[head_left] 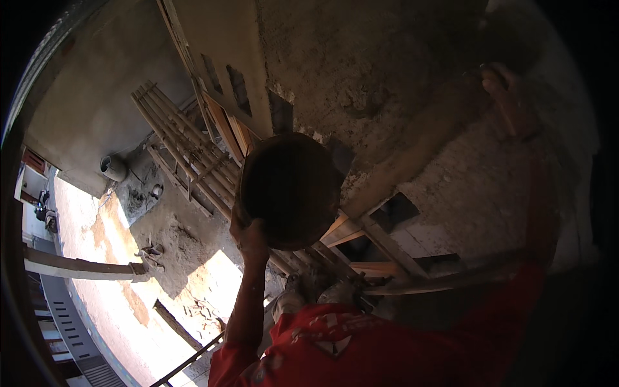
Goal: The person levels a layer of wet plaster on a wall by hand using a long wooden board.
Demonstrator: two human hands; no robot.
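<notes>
Head cam: w/ our L hand (250, 240) we're holding the dark bowl (290, 193) by its near-L rim, thumb at the edge, other fingers mostly hidden. Bowl's hanging mid-view, partly covering the poles (181, 155). Our R hand (506, 93) is showing up by the rough wall (367, 71), well apart from the bowl; its fingers are looking bent, but it's too dim, so we can't tell if they're gripping anything. A bucket (115, 168) is showing far L.
</notes>
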